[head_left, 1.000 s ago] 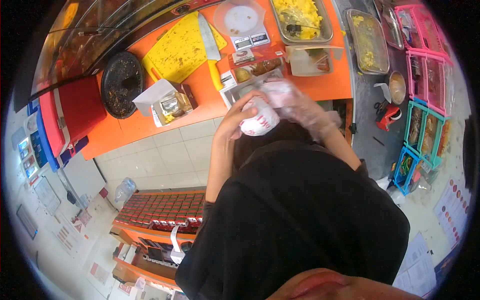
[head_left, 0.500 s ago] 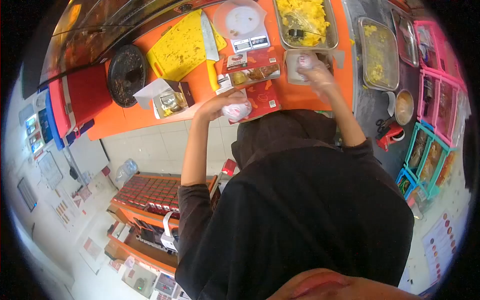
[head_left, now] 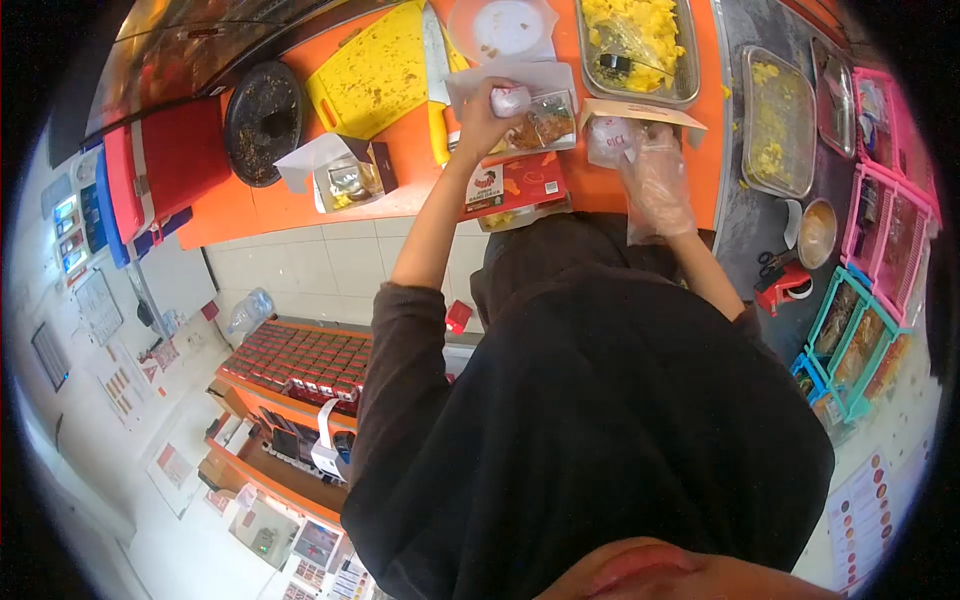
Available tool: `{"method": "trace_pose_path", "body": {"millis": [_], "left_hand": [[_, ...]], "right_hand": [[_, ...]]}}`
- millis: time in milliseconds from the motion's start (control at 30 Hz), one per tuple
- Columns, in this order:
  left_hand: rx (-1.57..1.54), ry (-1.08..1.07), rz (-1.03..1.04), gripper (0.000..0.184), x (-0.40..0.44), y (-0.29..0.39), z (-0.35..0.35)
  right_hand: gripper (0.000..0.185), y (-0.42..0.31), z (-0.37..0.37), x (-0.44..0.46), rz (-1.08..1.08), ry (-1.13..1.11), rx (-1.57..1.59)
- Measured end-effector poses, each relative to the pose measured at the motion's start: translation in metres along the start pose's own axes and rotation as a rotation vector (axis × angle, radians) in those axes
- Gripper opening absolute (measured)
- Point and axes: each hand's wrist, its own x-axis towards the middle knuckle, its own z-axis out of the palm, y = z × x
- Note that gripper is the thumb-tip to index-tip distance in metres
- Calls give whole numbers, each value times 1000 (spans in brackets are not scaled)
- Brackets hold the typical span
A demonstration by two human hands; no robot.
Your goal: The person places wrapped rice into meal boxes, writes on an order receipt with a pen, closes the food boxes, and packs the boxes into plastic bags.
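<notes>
My left hand [head_left: 482, 122] is closed around a round white paper-wrapped bundle [head_left: 510, 98]. It is over an open food box [head_left: 560, 84] that holds browned food and a clear packet [head_left: 551, 117]. My right hand [head_left: 658, 186], in a clear plastic glove, has its fingers curled at the right side of another open food box [head_left: 650, 112]. Within that box shows a second white bundle [head_left: 611, 138] with red print; the fingertips are partly hidden there. A red printed box [head_left: 515, 188] with yellow food at its near edge stands just in front.
Behind are a yellow cutting board [head_left: 372, 72], a knife [head_left: 436, 100], a plate [head_left: 502, 28] and a tray of yellow food [head_left: 690, 88]. A filled box [head_left: 350, 180] and a black round lid [head_left: 264, 124] stand left. Another tray [head_left: 778, 122] and scissors [head_left: 770, 262] lie right.
My left hand has moved with its bundle from near the table's front edge back over the open food box. The right hand and its box have shifted slightly toward me. The view has shifted too.
</notes>
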Motion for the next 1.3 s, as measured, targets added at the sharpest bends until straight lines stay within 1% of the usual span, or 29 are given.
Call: {"method": "trace_pose_path", "body": {"millis": [33, 67, 133, 167, 200, 267, 300, 333, 367, 433, 467, 533, 567, 633, 700, 733, 767, 833, 867, 900, 933, 967, 1000, 1067, 1100, 1133, 1167, 1233, 1300], "left_hand": [[40, 32, 120, 45, 6, -11, 4], [36, 23, 129, 45, 10, -22, 8], [405, 110, 308, 43, 13, -43, 13], [402, 100, 319, 43, 13, -52, 15], [325, 94, 291, 44, 12, -58, 14], [249, 77, 271, 45, 13, -70, 11], [101, -7, 116, 47, 14, -71, 9], [-46, -88, -40, 49, 16, -71, 8], [-45, -89, -31, 49, 17, -71, 9], [-193, -114, -231, 46, 18, -66, 9], [-189, -121, -217, 46, 19, -66, 9], [383, -13, 241, 42, 20, -74, 17], [380, -29, 263, 42, 17, -73, 21], [719, 223, 392, 36, -6, -49, 26], [965, 371, 516, 32, -2, -90, 33], [705, 249, 352, 30, 3, -102, 31], [788, 181, 364, 31, 4, -104, 27], [848, 91, 373, 33, 14, -123, 18], [636, 129, 502, 35, -7, -38, 13], [569, 75, 453, 34, -13, -16, 9], [512, 25, 396, 34, -13, 26, 11], [227, 9, 412, 40, -27, 62, 25], [-52, -21, 403, 46, -64, 131, 43], [1, -172, 840, 64, -112, 209, 89], [75, -166, 951, 73, -123, 234, 114], [146, -153, 1064, 82, -128, 251, 140], [138, -172, 1092, 82, -127, 257, 163], [-5, -172, 904, 72, -119, 267, 210], [17, -214, 911, 71, -116, 280, 246]], "right_hand": [[32, 3, -1, -7, 35, -42, 65], [32, 7, -2, -13, 71, -81, 130], [32, 13, -4, -27, 89, -118, 122], [31, 17, -3, -33, 98, -165, 122], [31, 23, 0, -39, 110, -157, 121], [33, 32, 5, -50, 158, -288, 262], [33, 34, 6, -54, 165, -279, 261], [35, 34, 7, -60, 332, -318, 503], [38, 34, 7, -65, 495, -352, 747], [38, 25, -7, -63, 535, -340, 745], [39, 22, -12, -62, 578, -334, 743], [39, 33, -2, -65, 524, -323, 746], [38, 40, 2, -69, 464, -327, 744], [38, 34, -10, -73, 480, -332, 800], [39, 31, -26, -74, 505, -423, 978], [40, 31, -35, -74, 527, -479, 1111], [40, 35, -27, -81, 347, -340, 1175], [52, 26, -54, -87, 254, -230, 1592], [65, 14, -88, -82, 292, -254, 1980], [65, 11, -99, -79, 279, -151, 1969], [70, 11, -108, -71, 251, 91, 2249], [75, 13, -114, -64, 195, 343, 2525], [75, 19, -116, -56, 163, 415, 2520], [73, 35, -106, -44, 480, 1412, 2015], [69, 58, -93, -42, 537, 1572, 1892], [69, 70, -93, -50, 524, 1612, 1886], [69, 81, -98, -60, 500, 1581, 1956], [69, 104, -112, -79, 461, 1579, 2023], [70, 119, -124, -103, 359, 1529, 1896]]}}
